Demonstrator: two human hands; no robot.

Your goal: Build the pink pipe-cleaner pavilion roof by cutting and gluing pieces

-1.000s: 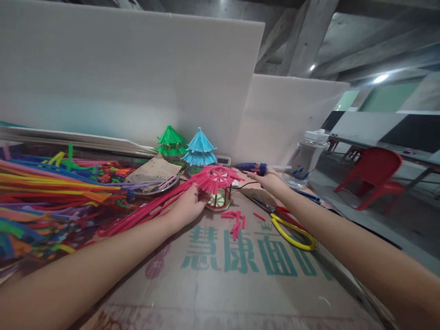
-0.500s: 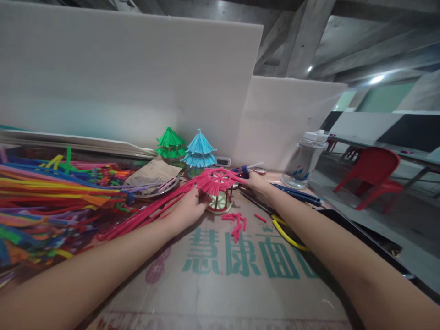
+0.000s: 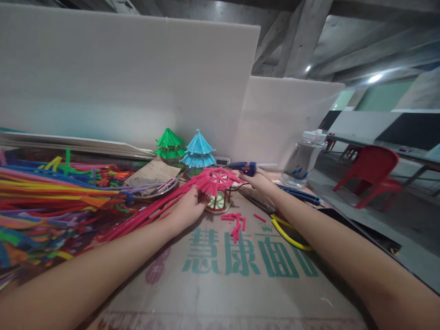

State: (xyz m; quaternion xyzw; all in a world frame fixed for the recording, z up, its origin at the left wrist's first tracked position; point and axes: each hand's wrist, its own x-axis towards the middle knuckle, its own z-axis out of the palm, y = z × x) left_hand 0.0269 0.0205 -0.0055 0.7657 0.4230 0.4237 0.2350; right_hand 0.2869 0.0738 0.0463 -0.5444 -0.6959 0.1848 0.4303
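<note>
A small pink pavilion model (image 3: 215, 182) stands on the cardboard, its roof of pink strips resting on thin brown posts over a pale round base (image 3: 219, 205). My left hand (image 3: 188, 207) grips it at its left side, fingertips partly hidden behind the roof and posts. Behind and to the right, my right hand (image 3: 255, 179) is closed around a blue glue gun (image 3: 248, 168) with a small orange light and a clear glue stick (image 3: 268, 165) out of its back. The gun's nozzle points left, behind the pink roof. Short pink pieces (image 3: 237, 224) lie in front of the model.
Green (image 3: 169, 144) and blue (image 3: 198, 151) pavilion models stand at the back. Bundles of coloured pipe cleaners (image 3: 62, 188) fill the left. Yellow-handled pliers (image 3: 288, 236) lie beneath my right forearm. A water bottle (image 3: 302, 160) stands at the right edge, before a white board (image 3: 137, 82).
My right hand has lifted and turned the glue gun, so more of its body and glue stick shows. The left hand and pink model have stayed almost still.
</note>
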